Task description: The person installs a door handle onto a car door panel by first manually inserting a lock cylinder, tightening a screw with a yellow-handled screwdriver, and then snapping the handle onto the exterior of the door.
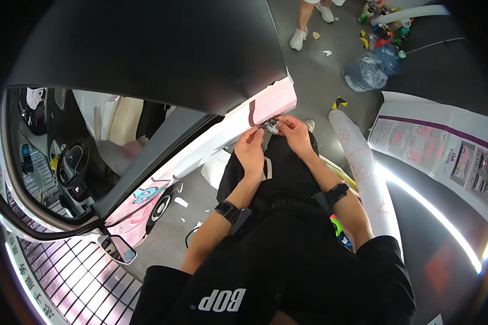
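A small silver-and-dark part [271,127] is pinched between the fingertips of both hands, close to the pink-and-white side panel [274,101] of a car. My left hand [250,150] is closed at its left side, thumb and fingers together. From the right, my right hand [297,135] grips the same part with thumb and forefinger. The part's exact kind is too small to tell, and the fingers cover some of it. Both wrists wear black bands.
A car window frame [152,143] shows a steering wheel [73,161] inside. On the right stand a long patterned roll [358,157], a printed sheet [428,135] and a big water bottle [366,72]. Another person's shoe [298,39] is beyond. White scraps [181,202] litter the grey floor.
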Motion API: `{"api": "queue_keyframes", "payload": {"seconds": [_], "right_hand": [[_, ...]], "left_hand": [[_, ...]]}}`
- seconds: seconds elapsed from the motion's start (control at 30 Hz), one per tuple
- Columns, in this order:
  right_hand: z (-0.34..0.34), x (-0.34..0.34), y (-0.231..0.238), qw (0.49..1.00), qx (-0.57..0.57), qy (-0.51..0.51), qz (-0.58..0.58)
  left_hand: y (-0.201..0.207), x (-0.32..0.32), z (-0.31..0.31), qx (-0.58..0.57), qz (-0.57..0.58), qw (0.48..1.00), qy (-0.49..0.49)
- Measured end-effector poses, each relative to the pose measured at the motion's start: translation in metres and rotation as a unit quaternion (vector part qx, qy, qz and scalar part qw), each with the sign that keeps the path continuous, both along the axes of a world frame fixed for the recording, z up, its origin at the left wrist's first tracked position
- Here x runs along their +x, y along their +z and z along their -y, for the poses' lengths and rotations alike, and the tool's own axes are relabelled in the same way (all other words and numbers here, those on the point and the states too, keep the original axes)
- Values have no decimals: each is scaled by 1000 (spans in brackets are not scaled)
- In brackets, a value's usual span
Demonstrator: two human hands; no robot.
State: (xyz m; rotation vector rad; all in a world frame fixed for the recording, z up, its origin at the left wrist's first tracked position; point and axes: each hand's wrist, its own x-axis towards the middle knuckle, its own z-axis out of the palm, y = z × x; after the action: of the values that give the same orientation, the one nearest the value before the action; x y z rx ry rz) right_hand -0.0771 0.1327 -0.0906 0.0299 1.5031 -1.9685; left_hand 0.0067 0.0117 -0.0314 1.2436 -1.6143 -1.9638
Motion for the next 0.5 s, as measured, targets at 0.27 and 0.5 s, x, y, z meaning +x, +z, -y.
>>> {"api": "queue_keyframes", "payload": {"seconds": [0.27, 0.5], "right_hand": [[6, -2, 29, 975, 93, -55, -195], [4, -2, 59, 996, 75, -57, 1]], "left_hand": [[-7, 1, 8, -29, -4, 998, -61], [5, -3, 5, 128, -76, 989, -17]]}}
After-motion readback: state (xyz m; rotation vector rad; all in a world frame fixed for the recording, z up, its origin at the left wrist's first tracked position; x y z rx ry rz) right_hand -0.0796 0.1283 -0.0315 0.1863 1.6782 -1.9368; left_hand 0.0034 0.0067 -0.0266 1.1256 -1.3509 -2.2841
